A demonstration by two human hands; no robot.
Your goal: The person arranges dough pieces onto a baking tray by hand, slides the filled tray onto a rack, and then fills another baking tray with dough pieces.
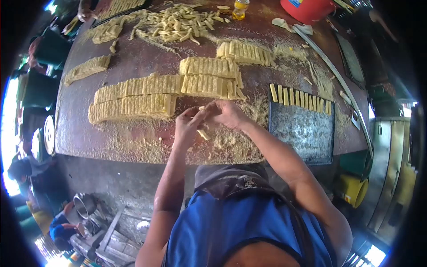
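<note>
My left hand [188,123] and my right hand [226,114] meet over the near part of the table, fingers closed and fingertips together. A small pale piece of dough [202,108] shows at the fingertips of my left hand; what my right fingers pinch is hidden. Below the hands lies a short dough strip [203,134] on the crumbs. Just beyond them are rows of cut dough sticks [135,105], with more stacked rows [209,85] behind. On my right sits a metal tray [302,129] with several dough sticks [300,98] lined up along its far edge.
A heap of loose dough strips [178,22] lies on the far side of the reddish table [147,58]. A yellow-labelled bottle [240,9] and a red tub [308,9] stand at the back. A long metal strip [331,66] curves along the right. Another person's hand [86,14] is at far left.
</note>
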